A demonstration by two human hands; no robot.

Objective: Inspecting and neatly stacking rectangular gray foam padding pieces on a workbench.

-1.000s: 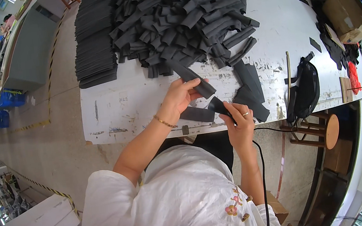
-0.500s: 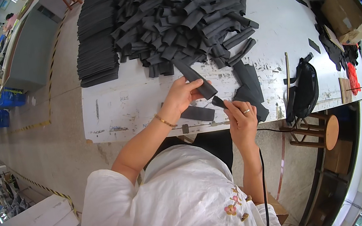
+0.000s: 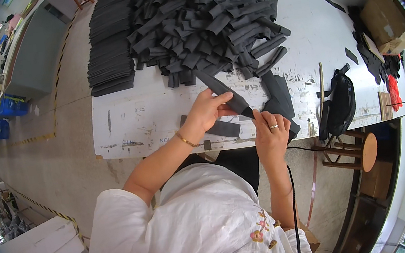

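My left hand [image 3: 210, 110] is closed on a dark grey fabric strip [image 3: 222, 91], thumb on top, with the strip's far end pointing at the pile. Between the fingertips of my right hand [image 3: 271, 134] is a small black piece [image 3: 248, 113]. It meets the strip's near end; whether it sits inside or against it I cannot tell. A flat loose strip [image 3: 226, 128] lies on the table below my left wrist. Beyond my hands rises a heap of similar grey strips [image 3: 199, 27]. To its left stands a neat stack of strips [image 3: 109, 49].
Dark fabric pieces [image 3: 277, 93] lie just right of my hands on the white table [image 3: 154, 110]. Farther right are a black bag [image 3: 341, 100], a wooden stool [image 3: 368, 152] and a cardboard box [image 3: 387, 20]. A black cord [image 3: 294, 206] runs along my right forearm.
The strip's near end and the black piece, apart before, now meet. My left hand has shifted slightly right with the strip, whose near end looks narrower.
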